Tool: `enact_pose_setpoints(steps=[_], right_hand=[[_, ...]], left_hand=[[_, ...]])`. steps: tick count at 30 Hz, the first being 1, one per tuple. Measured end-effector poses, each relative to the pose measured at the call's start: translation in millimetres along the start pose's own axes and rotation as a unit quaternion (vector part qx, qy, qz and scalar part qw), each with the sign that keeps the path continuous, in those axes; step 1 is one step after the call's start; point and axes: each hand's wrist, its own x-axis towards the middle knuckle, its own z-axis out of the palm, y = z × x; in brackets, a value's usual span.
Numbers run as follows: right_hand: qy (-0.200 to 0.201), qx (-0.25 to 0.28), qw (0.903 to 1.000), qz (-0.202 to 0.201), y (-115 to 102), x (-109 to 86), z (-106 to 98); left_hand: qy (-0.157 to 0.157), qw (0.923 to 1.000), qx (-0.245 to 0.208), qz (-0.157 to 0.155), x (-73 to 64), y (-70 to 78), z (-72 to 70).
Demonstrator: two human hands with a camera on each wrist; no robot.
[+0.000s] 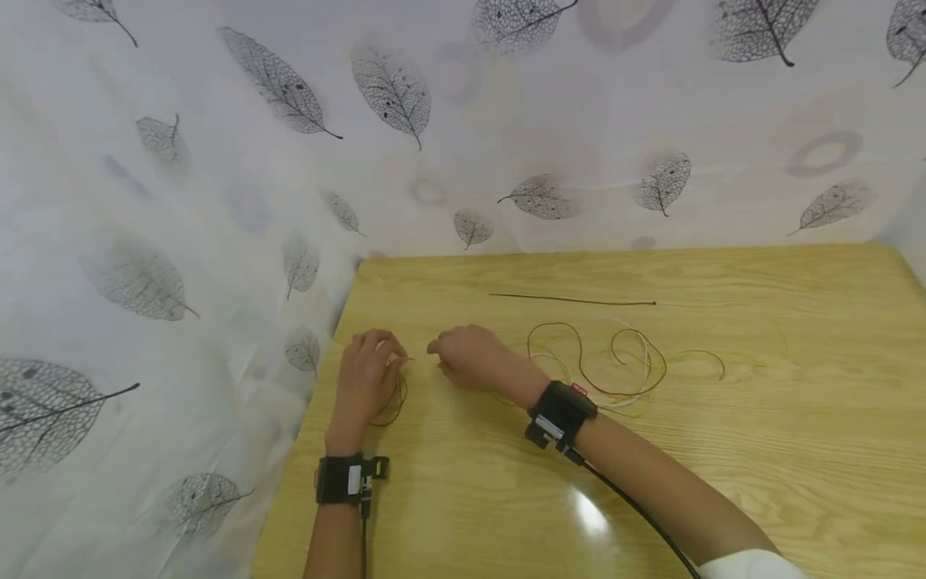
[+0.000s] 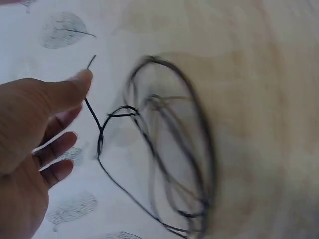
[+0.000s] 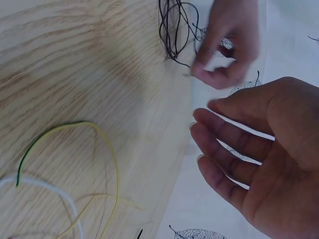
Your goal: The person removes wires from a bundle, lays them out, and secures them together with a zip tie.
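My left hand (image 1: 365,374) pinches the end of a thin black cord (image 2: 92,112) between thumb and fingertip, a short tip poking out above. The rest of that cord is a loose coil, with crossing loops (image 2: 209,149) beside the hand, blurred in the left wrist view. In the head view the coil (image 1: 396,406) is partly hidden by the left hand. Just right of it is my right hand (image 1: 473,354), its fingers loosely bent. The right wrist view shows nothing between the right thumb and fingers (image 3: 229,167), which are apart from the left hand.
Right of the hands, a reddish-brown cord (image 1: 581,354), a white cord (image 3: 55,189) and a yellow cord (image 3: 115,164) with a green end lie tangled on the wooden table (image 1: 796,450). Behind them lies a straight dark cord (image 1: 571,300). Leaf-patterned cloth (image 1: 434,185) borders the table's back and left.
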Motion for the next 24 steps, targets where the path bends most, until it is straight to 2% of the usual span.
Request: enact_pose_setpoints(steps=[3,6,10,13,18,22,24], right_hand=[[-0.004,-0.025,0.9995,0.021,-8,7.2,-1],[0.013,-0.054,0.9977,0.040,-14,11.7,-1],[0.062,-0.054,0.9951,0.056,-15,13.0,-4],[0.079,-0.045,0.9939,0.063,-10,8.7,-10],[0.093,-0.043,0.9910,0.086,7,-9.2,-23],[0.136,-0.015,0.9849,0.107,32,-34.6,-39],[0.153,-0.001,0.9807,0.121,46,-49.4,-46]], left_hand=[[0.005,0.9990,-0.038,0.021,7.1,11.5,-10.0],[0.012,0.9978,-0.056,0.035,12.2,19.4,-17.9],[0.026,0.9957,-0.080,0.039,12.0,22.3,-22.8],[0.028,0.9932,-0.107,0.036,10.5,22.0,-24.1],[0.020,0.9926,-0.120,0.005,5.3,13.1,-27.1],[0.004,0.9920,-0.124,-0.025,0.2,4.4,-30.1],[0.000,0.9917,-0.125,-0.029,-1.7,0.4,-30.5]])
